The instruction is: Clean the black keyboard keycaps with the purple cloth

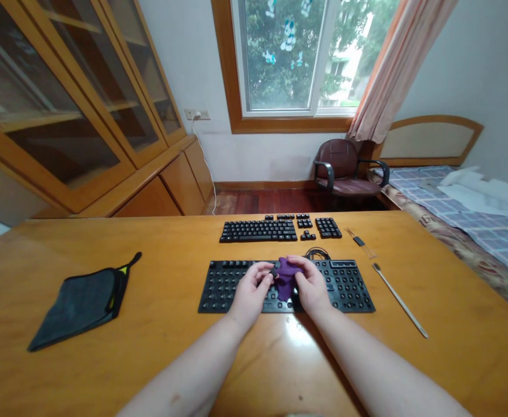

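Note:
My left hand (254,287) pinches a small black keycap (273,272) between thumb and fingers. A crumpled purple cloth (285,285) is gripped in my right hand (313,286), right beside the keycap. Both hands are over a black keyboard base (225,288) whose keycaps are off across most of the board; a few seem to sit in its top left row. Behind it, loose black keycaps (258,230) lie grouped in keyboard order. My hands hide the middle of the base.
A grey folded cloth (86,298) with a black strap lies at left. To the right are a long thin brush (400,301) and a wire keycap puller (358,241). A coiled black cable (317,253) rests behind the base. A chair (344,168) stands beyond the wooden desk (158,370).

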Tool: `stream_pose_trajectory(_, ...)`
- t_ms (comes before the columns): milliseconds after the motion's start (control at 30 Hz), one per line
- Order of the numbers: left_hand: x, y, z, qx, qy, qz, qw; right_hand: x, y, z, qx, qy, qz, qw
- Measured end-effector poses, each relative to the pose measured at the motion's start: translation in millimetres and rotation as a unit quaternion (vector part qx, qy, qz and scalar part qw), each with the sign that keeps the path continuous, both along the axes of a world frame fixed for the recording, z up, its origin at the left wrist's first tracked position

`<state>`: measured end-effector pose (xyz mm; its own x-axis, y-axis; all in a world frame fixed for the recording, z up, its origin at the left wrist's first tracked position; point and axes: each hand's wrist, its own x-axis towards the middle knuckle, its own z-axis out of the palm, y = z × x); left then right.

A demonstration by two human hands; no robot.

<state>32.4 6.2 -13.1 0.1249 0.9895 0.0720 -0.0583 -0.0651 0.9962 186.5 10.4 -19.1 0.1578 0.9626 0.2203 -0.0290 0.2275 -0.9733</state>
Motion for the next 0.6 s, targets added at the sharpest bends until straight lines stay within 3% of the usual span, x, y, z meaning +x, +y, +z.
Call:
stream_pose_trajectory(333, -2.1, -6.7, 8.4, 0.055, 0.094, -0.036, 0.993, -0.9, -1.5, 0.1, -0.102, 0.039, -0.037, 0.993)
stream_pose_trajectory(600, 0.0, -6.2, 7.7, 0.045, 0.116, -0.035, 0.992, -4.0, -4.7, 4.1, -0.124, 0.093, 0.063, 0.986)
